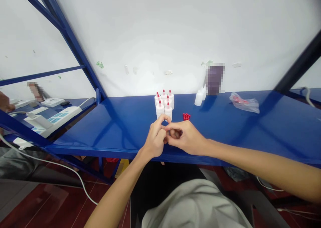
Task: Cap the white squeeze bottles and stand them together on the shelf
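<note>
My left hand and my right hand meet over the front part of the blue table, fingertips touching. The left thumb and forefinger are pinched together just in front of a cluster of several small white bottles with red caps. My right hand's fingers are curled inward toward the left hand. Whether either hand holds something small is hidden by the fingers. A little pile of loose red caps lies right behind my right hand.
Two white bottles without caps stand at the back by the wall, next to a blurred dark object. A clear plastic bag lies to the right. White devices and a cable sit at left, where another person's hand shows.
</note>
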Tool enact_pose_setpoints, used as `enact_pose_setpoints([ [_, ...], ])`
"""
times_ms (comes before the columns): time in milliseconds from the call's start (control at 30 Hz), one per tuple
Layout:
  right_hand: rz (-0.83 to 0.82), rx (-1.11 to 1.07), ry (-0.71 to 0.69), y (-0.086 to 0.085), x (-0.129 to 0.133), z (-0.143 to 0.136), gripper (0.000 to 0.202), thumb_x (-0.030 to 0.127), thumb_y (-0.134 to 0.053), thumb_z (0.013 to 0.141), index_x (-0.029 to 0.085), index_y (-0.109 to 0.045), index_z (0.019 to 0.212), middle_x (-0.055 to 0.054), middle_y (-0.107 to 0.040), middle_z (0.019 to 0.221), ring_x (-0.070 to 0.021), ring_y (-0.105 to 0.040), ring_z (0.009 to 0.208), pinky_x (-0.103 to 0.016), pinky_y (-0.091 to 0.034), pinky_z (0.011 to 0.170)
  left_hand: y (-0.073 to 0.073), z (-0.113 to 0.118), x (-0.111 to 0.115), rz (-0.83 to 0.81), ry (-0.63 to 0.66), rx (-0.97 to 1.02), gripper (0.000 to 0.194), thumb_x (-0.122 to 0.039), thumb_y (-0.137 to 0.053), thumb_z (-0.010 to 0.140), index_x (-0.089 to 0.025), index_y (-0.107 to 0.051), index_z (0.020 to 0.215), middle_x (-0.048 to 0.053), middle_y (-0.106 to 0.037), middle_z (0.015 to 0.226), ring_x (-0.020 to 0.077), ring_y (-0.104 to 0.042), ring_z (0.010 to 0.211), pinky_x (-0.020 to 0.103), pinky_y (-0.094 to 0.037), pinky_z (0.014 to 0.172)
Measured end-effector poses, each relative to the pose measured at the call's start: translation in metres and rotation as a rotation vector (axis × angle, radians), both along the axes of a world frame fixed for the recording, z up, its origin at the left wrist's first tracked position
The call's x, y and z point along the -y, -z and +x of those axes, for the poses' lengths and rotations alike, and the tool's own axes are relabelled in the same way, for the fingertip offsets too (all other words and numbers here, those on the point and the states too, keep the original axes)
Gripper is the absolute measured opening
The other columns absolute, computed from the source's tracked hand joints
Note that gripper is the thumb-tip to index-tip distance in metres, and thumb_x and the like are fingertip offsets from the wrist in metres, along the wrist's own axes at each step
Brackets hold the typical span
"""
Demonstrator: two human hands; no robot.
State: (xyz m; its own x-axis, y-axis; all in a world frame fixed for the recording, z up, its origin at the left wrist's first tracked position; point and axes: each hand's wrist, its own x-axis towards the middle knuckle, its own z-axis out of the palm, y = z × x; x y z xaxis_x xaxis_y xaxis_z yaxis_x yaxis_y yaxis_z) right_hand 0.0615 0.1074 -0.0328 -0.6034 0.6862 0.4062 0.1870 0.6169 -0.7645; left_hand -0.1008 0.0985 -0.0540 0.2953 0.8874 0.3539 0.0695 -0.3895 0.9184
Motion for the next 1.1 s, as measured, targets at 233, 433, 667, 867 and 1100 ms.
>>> enact_pose_setpoints([
  [233,0.243,0.003,0.164,-0.045,-0.027,0.005,0.008,0.022,-0.062,0.078,0.017,-0.066,0.083,0.005,-0.052,0.057,-0.0090,-0.046,0.052,-0.025,-0.037,0.056,-0.004,0.007,-0.005,0.131,-0.254,0.232,0.036,-0.038,-0.047,0.087,-0.021,-0.049,0.119,0.000,-0.063,0.082,0.0132,-0.055,0.063,0.023,-0.041,0.054],
  [433,0.315,0.232,0.473,-0.073,-0.083,0.013,0.017,0.024,-0.060,0.079,0.014,-0.073,0.086,-0.003,-0.067,0.071,-0.0139,-0.054,0.062,-0.030,-0.039,0.063,-0.008,0.010,-0.006,0.097,-0.320,-0.126,0.024,-0.030,-0.046,0.091,-0.017,-0.056,0.073,-0.004,-0.045,0.056,0.0105,-0.041,0.053,0.024,-0.032,0.053],
  [667,0.289,0.282,0.398,-0.056,-0.093,0.009,0.018,0.026,-0.060,0.078,0.014,-0.073,0.084,-0.003,-0.067,0.068,-0.0143,-0.055,0.062,-0.031,-0.040,0.064,-0.008,0.009,-0.004,0.050,-0.215,-0.291,0.029,-0.029,-0.044,0.090,-0.016,-0.054,0.067,-0.005,-0.040,0.052,0.0094,-0.036,0.051,0.024,-0.026,0.053],
  [867,0.336,0.342,0.392,-0.061,-0.096,0.010,0.017,0.029,-0.060,0.078,0.017,-0.071,0.081,-0.003,-0.068,0.072,-0.0149,-0.056,0.065,-0.030,-0.039,0.063,-0.007,0.010,-0.005,0.026,-0.238,-0.322,0.030,-0.030,-0.043,0.091,-0.017,-0.054,0.067,-0.005,-0.042,0.050,0.0090,-0.036,0.049,0.024,-0.026,0.052],
  [1100,0.358,0.443,0.420,-0.062,-0.096,0.005,0.017,0.033,-0.062,0.077,0.019,-0.070,0.084,-0.002,-0.068,0.074,-0.0161,-0.055,0.066,-0.030,-0.037,0.062,-0.006,0.010,-0.005,0.043,-0.247,-0.320,0.030,-0.031,-0.043,0.093,-0.017,-0.056,0.069,-0.004,-0.048,0.054,0.0099,-0.042,0.050,0.024,-0.029,0.053],
])
